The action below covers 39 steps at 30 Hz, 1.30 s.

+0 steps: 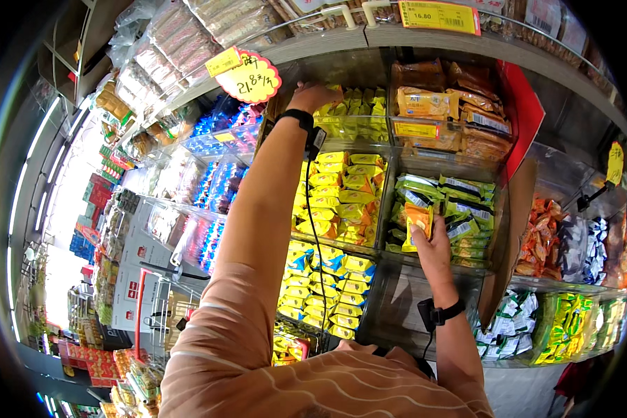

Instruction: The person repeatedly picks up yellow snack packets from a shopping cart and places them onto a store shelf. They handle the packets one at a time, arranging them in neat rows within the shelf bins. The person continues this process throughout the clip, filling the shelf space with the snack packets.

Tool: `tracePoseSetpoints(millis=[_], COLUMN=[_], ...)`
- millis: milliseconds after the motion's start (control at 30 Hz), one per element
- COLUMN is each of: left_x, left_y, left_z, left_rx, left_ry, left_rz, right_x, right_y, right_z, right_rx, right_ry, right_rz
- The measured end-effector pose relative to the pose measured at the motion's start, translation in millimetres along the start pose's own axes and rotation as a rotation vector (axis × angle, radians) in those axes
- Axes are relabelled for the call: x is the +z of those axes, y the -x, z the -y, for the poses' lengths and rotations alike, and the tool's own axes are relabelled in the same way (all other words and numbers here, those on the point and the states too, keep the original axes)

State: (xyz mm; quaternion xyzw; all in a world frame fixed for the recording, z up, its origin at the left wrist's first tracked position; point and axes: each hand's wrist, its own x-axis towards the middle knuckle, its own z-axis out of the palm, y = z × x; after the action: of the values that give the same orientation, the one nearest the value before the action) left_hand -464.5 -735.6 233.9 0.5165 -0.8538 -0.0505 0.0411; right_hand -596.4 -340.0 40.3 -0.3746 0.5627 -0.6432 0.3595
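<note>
My right hand (432,245) pinches an orange and yellow snack packet (418,222) between thumb and fingers. It is above a clear bin of green snack packets (467,201). My left arm stretches to the back of the display, and my left hand (316,96) is at the left side of a bin of yellow-green packets (363,102). Its fingertips are beside the packets there; whether they grip one cannot be made out. Between the arms, a bin holds yellow packets with orange ends (345,196).
Clear dividers separate the bins. Brown-wrapped packets (428,104) fill the back right bin, with a red board (522,120) beside it. Yellow and blue packets (324,285) lie nearer me. A shelf edge (339,39) with price tags overhangs the back. A cable (313,224) hangs from my left wrist.
</note>
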Motion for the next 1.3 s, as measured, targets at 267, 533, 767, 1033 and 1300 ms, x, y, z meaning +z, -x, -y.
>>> tracePoseSetpoints(millis=[267, 533, 767, 1033, 1300], left_x=[-15, 10, 46, 31, 51], left_y=[-35, -39, -35, -23, -40], left_z=[3, -5, 44, 15, 15], left_rx=[0.075, -0.021, 0.008, -0.038, 0.022], left_ry=[-0.28, -0.418, -0.257, -0.362, -0.552], left_rz=[0.546, 0.446, 0.412, 0.494, 0.377], right_x=[0, 2, 8, 6, 6], right_y=[3, 4, 6, 8, 8], right_z=[-6, 0, -9, 4, 0], right_rx=[-0.001, -0.012, -0.045, -0.008, -0.034], right_ry=[0.006, -0.018, -0.037, -0.028, -0.006], right_rz=[0.064, 0.064, 0.094, 0.102, 0.079])
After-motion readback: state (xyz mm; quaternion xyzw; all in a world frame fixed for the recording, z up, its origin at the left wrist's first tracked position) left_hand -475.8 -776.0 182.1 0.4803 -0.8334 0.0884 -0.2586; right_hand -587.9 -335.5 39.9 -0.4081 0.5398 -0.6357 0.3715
